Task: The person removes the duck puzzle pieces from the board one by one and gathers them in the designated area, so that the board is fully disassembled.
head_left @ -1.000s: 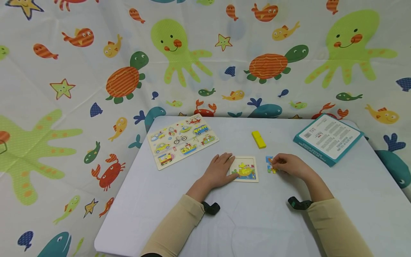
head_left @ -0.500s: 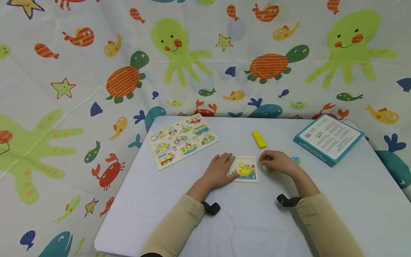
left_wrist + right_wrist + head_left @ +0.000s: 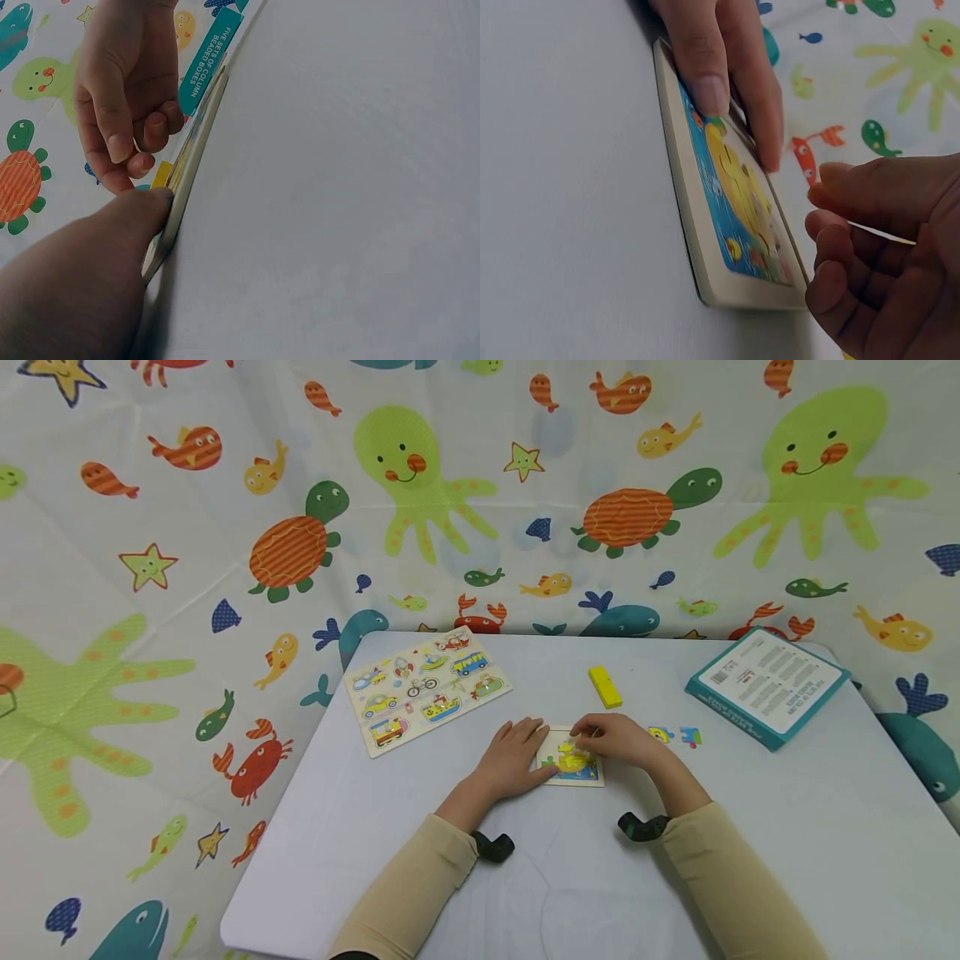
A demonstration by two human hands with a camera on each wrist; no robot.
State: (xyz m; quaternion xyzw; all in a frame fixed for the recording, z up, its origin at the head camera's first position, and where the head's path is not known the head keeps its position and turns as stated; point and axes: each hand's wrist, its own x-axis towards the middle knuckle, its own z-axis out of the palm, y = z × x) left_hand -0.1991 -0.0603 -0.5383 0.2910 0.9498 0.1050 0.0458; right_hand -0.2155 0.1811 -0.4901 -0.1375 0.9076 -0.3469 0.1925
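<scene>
A small square framed puzzle (image 3: 572,782) with a yellow duck picture lies on the table. My left hand (image 3: 504,760) rests palm down at its left side, fingers extended, the thumb on its picture side. Over the puzzle's upper right part hovers my right hand (image 3: 617,740). In the right wrist view that hand (image 3: 885,247) has thumb and index tips close together and the other fingers curled; whether a piece is between them cannot be told. Right of it lie two loose pieces, one yellow and blue (image 3: 661,734), one blue and green (image 3: 691,737).
A wooden board with vehicle pictures (image 3: 427,689) lies at the back left. Behind the puzzle is a yellow block (image 3: 604,687). A teal and white box (image 3: 768,685) lies at the back right. A cloth with sea animals hangs behind the table (image 3: 547,877).
My right hand has moved left from the loose pieces to above the puzzle, and two pieces now show to its right. My left hand has stayed in place.
</scene>
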